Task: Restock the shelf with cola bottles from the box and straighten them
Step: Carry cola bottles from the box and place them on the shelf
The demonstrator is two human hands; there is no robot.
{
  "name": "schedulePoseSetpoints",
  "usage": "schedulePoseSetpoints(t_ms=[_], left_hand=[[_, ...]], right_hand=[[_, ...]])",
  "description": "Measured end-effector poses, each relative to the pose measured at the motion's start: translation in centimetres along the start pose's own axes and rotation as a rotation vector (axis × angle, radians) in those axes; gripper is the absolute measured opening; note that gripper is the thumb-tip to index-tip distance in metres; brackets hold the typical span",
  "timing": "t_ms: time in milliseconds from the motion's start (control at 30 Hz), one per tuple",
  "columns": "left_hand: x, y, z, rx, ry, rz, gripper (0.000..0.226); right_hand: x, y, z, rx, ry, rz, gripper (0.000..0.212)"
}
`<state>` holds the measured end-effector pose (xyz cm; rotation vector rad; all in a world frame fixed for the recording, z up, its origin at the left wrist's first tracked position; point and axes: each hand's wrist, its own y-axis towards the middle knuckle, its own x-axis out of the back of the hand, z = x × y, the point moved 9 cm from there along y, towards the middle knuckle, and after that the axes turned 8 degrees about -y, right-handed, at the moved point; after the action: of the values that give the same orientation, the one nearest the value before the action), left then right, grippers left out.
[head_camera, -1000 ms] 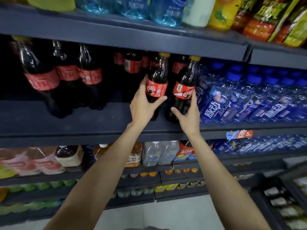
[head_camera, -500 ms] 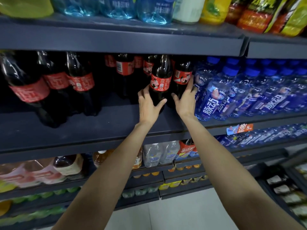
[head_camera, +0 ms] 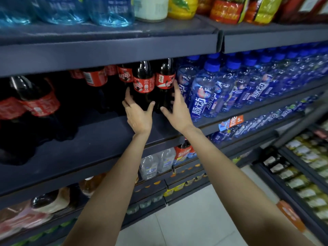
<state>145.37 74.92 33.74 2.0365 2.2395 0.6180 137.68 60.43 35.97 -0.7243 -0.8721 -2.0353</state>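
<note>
Two cola bottles with red labels stand upright side by side on the dark shelf (head_camera: 92, 146), the left one (head_camera: 143, 84) slightly in front of the right one (head_camera: 165, 80). My left hand (head_camera: 139, 116) cups the left bottle's lower part, fingers straight along its left side and thumb at its right. My right hand (head_camera: 177, 110) lies with straight fingers along the right bottle's right side, thumb near its base. More cola bottles (head_camera: 95, 78) stand behind them in the dark. The box is out of view.
Larger cola bottles (head_camera: 35, 103) stand at the shelf's left, with bare shelf between them and my hands. Blue drink bottles (head_camera: 202, 96) crowd right against the right cola bottle. The shelf above (head_camera: 124, 45) hangs low over the caps. Lower shelves hold other drinks.
Both bottles went from tilted in my grip to standing deeper on the shelf. My fingers have straightened and slid down toward the bottles' bases.
</note>
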Motion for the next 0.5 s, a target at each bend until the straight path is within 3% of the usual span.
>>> schedulePoseSetpoints(t_ms=[100, 233, 367, 500], left_hand=[[0.8, -1.5, -0.1, -0.015, -0.041, -0.008, 0.090], [1.9, -6.4, -1.2, 0.003, -0.089, 0.105, 0.064], [0.5, -13.9, -4.1, 0.026, -0.280, 0.380, 0.030], [-3.5, -23.6, -7.1, 0.019, -0.346, 0.676, 0.018]], right_hand=[[0.2, -2.2, 0.0, 0.020, -0.035, 0.077, 0.077], [3.0, -6.8, -0.3, 0.074, -0.121, 0.030, 0.053], [7.7, -13.6, -3.8, 0.012, -0.186, -0.035, 0.038], [12.6, -22.6, -10.5, -0.133, -0.188, -0.112, 0.027]])
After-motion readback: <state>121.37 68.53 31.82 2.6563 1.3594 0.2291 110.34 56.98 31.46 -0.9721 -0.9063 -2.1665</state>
